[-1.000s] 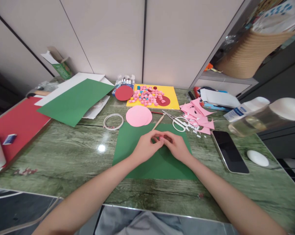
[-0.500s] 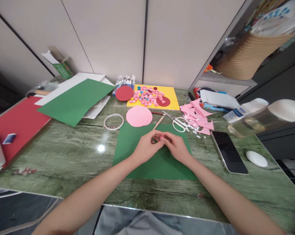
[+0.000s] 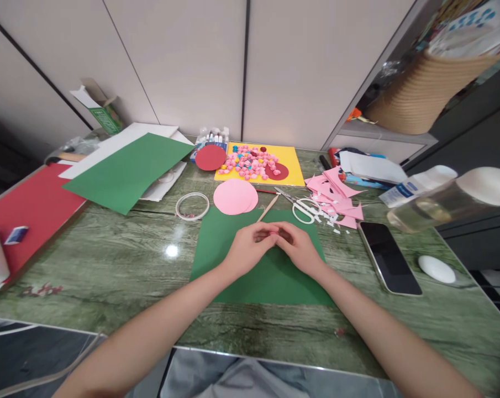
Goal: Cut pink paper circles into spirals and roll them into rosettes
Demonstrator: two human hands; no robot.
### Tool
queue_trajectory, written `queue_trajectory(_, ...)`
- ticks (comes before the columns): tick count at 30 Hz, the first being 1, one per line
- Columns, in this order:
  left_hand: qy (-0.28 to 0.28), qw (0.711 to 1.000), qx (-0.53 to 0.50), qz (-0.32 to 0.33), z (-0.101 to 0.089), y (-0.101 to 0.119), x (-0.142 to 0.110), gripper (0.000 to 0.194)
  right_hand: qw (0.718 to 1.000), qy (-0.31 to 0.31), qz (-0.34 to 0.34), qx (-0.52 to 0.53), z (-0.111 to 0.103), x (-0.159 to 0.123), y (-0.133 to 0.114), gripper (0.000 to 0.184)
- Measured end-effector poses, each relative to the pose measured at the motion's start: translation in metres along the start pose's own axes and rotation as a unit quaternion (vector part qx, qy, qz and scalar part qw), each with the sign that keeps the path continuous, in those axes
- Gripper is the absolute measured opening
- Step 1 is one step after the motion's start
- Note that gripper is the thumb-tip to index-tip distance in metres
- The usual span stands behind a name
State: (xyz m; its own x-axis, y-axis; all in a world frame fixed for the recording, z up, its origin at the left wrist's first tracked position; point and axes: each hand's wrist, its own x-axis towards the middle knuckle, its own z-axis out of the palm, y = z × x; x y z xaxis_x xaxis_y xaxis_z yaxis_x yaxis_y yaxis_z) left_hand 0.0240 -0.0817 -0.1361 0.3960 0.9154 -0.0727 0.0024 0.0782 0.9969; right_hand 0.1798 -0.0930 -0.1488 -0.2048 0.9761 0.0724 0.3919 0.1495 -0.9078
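My left hand [image 3: 248,249] and my right hand [image 3: 300,247] meet fingertip to fingertip above a green sheet [image 3: 270,284]. Both are closed in a pinch around a small pink piece [image 3: 273,232], mostly covered by the fingers; its exact shape cannot be made out. Just beyond the hands lie a thin wooden stick [image 3: 268,208] and overlapping pink paper circles [image 3: 233,197]. White-handled scissors [image 3: 305,211] rest to the right, beside pink paper scraps [image 3: 336,193]. Farther back, a yellow sheet [image 3: 291,157] carries many small pink, blue, yellow and red balls [image 3: 253,165].
On the left are a roll of tape [image 3: 178,207], another green sheet [image 3: 127,171] and red card [image 3: 21,221]. A red circle [image 3: 210,158] leans near the back. The right side holds a phone [image 3: 389,258], a white oval object [image 3: 437,269] and a bottle [image 3: 424,207].
The fingers of both hands have shifted slightly around the pink piece, with the right fingers drawn closer over it. Everything on the table stays in place.
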Motion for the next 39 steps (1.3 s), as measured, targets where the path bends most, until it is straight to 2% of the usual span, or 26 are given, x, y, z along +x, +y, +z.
queue_trajectory(5,-0.001,0.998,0.067,0.019,-0.002,0.002,0.0,0.021,1.0,0.005,-0.007,-0.016,0.001,-0.001,-0.002,0.022)
queue_trajectory(12,-0.027,0.989,0.146,0.028,-0.002,0.008,-0.003,0.021,0.994,0.008,-0.06,-0.093,0.002,-0.003,0.005,0.023)
queue_trajectory(17,-0.033,0.993,0.113,0.026,-0.002,0.005,-0.002,0.023,0.99,0.028,-0.068,-0.122,0.003,-0.003,0.007,0.02)
queue_trajectory(23,-0.024,0.998,0.053,0.023,-0.002,0.006,-0.002,0.019,0.983,0.051,-0.089,-0.153,0.002,-0.003,-0.003,0.018)
queue_trajectory(31,-0.014,0.998,0.038,0.041,0.0,0.011,-0.006,0.016,0.975,0.07,-0.124,-0.171,0.001,-0.006,-0.01,0.018)
queue_trajectory(35,-0.014,0.998,0.038,0.045,-0.001,0.009,-0.005,0.017,0.977,0.066,-0.114,-0.169,0.001,-0.005,-0.007,0.018)
queue_trajectory(39,-0.023,0.999,0.02,0.029,0.0,0.003,-0.002,0.024,0.983,0.035,-0.082,-0.163,-0.002,-0.001,0.001,0.018)
